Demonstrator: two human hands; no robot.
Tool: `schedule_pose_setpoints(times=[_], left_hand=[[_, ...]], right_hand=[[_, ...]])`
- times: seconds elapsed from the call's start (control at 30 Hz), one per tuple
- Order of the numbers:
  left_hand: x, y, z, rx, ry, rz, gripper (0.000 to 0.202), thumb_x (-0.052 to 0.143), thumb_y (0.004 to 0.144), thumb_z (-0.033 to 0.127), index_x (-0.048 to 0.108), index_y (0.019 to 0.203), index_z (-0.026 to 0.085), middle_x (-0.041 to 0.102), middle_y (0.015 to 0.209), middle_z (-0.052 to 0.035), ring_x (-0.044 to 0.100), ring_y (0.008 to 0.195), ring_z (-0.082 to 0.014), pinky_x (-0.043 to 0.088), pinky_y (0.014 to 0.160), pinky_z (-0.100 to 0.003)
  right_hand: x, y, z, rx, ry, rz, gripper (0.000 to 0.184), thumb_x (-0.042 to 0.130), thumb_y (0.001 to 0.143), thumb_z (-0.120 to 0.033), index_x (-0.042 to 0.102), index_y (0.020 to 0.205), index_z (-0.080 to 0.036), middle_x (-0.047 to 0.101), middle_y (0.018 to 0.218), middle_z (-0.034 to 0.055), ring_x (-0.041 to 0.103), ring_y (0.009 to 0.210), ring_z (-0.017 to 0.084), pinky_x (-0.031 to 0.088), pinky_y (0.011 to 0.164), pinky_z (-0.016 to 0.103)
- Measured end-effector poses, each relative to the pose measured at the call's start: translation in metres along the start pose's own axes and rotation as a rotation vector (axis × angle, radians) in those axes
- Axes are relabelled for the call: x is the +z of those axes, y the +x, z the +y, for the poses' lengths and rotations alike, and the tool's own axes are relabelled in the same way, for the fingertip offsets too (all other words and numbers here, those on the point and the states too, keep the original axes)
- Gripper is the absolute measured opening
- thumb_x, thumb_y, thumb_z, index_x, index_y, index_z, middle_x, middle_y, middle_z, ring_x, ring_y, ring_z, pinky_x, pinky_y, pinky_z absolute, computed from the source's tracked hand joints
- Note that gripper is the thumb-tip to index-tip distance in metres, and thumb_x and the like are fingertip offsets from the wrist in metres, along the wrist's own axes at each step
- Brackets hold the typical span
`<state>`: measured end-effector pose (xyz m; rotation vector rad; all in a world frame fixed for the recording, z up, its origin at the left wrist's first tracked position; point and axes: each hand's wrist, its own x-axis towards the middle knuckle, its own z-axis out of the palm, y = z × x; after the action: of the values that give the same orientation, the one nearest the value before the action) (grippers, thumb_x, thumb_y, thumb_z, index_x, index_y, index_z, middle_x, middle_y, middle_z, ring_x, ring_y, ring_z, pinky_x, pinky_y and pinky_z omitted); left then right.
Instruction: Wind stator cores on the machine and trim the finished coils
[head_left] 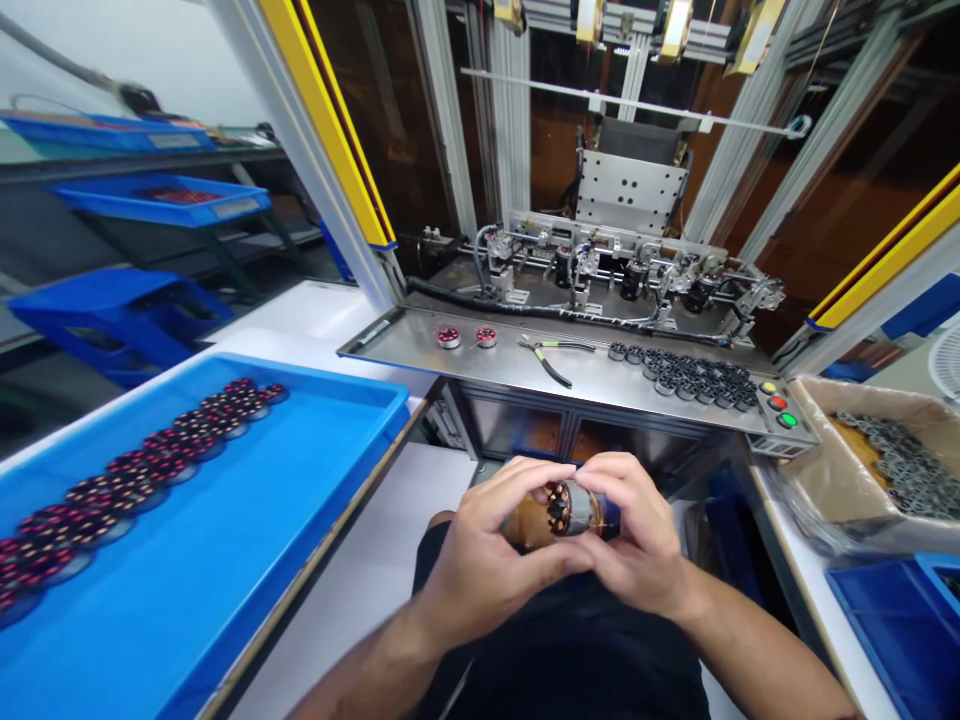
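Above my lap, both hands are closed around a wound motor stator (576, 508) with a grey metal ring and copper coils on a dark core. My left hand (487, 555) grips it from the left, thumb below and fingers over the top. On the other side my right hand (641, 535) wraps round it, and the fingertips of both hands nearly meet. An amber-brown part (531, 522) shows inside my left palm; I cannot tell what it is. Much of the stator's right end is hidden by my right fingers.
Left stands a blue tray (247, 560) with rows of wound stators (142, 465). Ahead, a metal ledge (420, 355) bears two red-and-silver stators, pliers (547, 362) and many dark cores (686, 375) before a winding machine (600, 265). Right are push buttons (780, 404) and a box (821, 400) of grey cores.
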<state>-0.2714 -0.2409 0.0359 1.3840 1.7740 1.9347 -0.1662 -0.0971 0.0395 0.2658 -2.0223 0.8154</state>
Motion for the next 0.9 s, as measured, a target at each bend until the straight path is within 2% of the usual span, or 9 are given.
schedule_pose_setpoints(times=[0.1, 0.17, 0.3, 0.4, 0.5, 0.63, 0.73, 0.9], left_hand=[[0.002, 0.003, 0.001, 0.012, 0.053, 0.010, 0.038, 0.083, 0.077, 0.034, 0.075, 0.112, 0.026, 0.076, 0.100, -0.0055, 0.069, 0.093, -0.0208, 0.053, 0.083, -0.027], [0.002, 0.005, 0.000, 0.030, 0.108, 0.029, 0.039, 0.084, 0.075, 0.031, 0.074, 0.113, 0.025, 0.076, 0.101, -0.0052, 0.069, 0.094, -0.0201, 0.054, 0.084, -0.027], [-0.001, 0.004, -0.002, 0.085, 0.201, 0.063, 0.044, 0.085, 0.074, 0.024, 0.072, 0.116, 0.025, 0.076, 0.105, -0.0047, 0.069, 0.099, -0.0194, 0.054, 0.089, -0.027], [-0.002, 0.002, -0.003, 0.077, 0.212, 0.050, 0.045, 0.083, 0.076, 0.020, 0.071, 0.119, 0.028, 0.076, 0.111, -0.0044, 0.069, 0.103, -0.0189, 0.055, 0.092, -0.026], [-0.001, -0.002, -0.004, -0.002, 0.135, 0.034, 0.043, 0.081, 0.078, 0.019, 0.072, 0.119, 0.030, 0.074, 0.116, -0.0049, 0.070, 0.107, -0.0201, 0.056, 0.093, -0.025], [0.001, -0.005, -0.006, -0.082, -0.072, 0.000, 0.042, 0.079, 0.080, 0.019, 0.071, 0.119, 0.033, 0.071, 0.120, -0.0050, 0.070, 0.110, -0.0212, 0.059, 0.092, -0.026], [0.002, -0.006, -0.007, -0.011, -0.068, 0.015, 0.044, 0.079, 0.079, 0.016, 0.070, 0.119, 0.032, 0.071, 0.119, -0.0050, 0.069, 0.113, -0.0209, 0.058, 0.095, -0.027], [-0.002, -0.003, 0.000, 0.165, 0.163, 0.009, 0.044, 0.074, 0.080, 0.007, 0.066, 0.120, 0.024, 0.072, 0.116, -0.0074, 0.068, 0.112, -0.0210, 0.058, 0.099, -0.032]], right_hand=[[-0.004, -0.001, 0.002, -0.009, 0.032, -0.039, 0.050, 0.067, 0.083, -0.010, 0.055, 0.132, -0.017, 0.064, 0.106, 0.0135, 0.063, 0.096, 0.025, 0.057, 0.080, 0.041], [-0.009, -0.001, 0.002, 0.028, 0.097, -0.056, 0.050, 0.066, 0.082, -0.011, 0.056, 0.131, -0.017, 0.063, 0.108, 0.0145, 0.062, 0.098, 0.026, 0.056, 0.081, 0.043], [-0.016, 0.003, 0.001, 0.097, 0.187, -0.079, 0.026, 0.070, 0.085, -0.021, 0.064, 0.109, -0.016, 0.064, 0.091, 0.0094, 0.062, 0.080, 0.021, 0.053, 0.069, 0.036], [-0.017, 0.006, 0.000, 0.121, 0.216, -0.108, 0.003, 0.067, 0.091, -0.018, 0.065, 0.093, -0.017, 0.065, 0.078, 0.0057, 0.061, 0.070, 0.017, 0.051, 0.064, 0.031], [-0.017, 0.007, -0.002, 0.211, 0.280, -0.115, 0.010, 0.061, 0.094, -0.015, 0.064, 0.085, -0.018, 0.065, 0.074, 0.0041, 0.061, 0.069, 0.015, 0.050, 0.065, 0.029], [-0.017, 0.007, -0.005, 0.323, 0.354, -0.122, 0.014, 0.062, 0.095, -0.017, 0.063, 0.080, -0.017, 0.065, 0.074, 0.0033, 0.060, 0.068, 0.013, 0.049, 0.066, 0.027], [-0.019, 0.007, -0.006, 0.348, 0.375, -0.135, 0.016, 0.062, 0.095, -0.021, 0.063, 0.079, -0.017, 0.065, 0.074, 0.0033, 0.059, 0.068, 0.013, 0.048, 0.066, 0.027], [-0.037, 0.014, -0.003, 0.450, 0.340, -0.188, 0.020, 0.062, 0.096, -0.026, 0.063, 0.078, -0.018, 0.063, 0.074, 0.0017, 0.058, 0.068, 0.013, 0.046, 0.065, 0.026]])
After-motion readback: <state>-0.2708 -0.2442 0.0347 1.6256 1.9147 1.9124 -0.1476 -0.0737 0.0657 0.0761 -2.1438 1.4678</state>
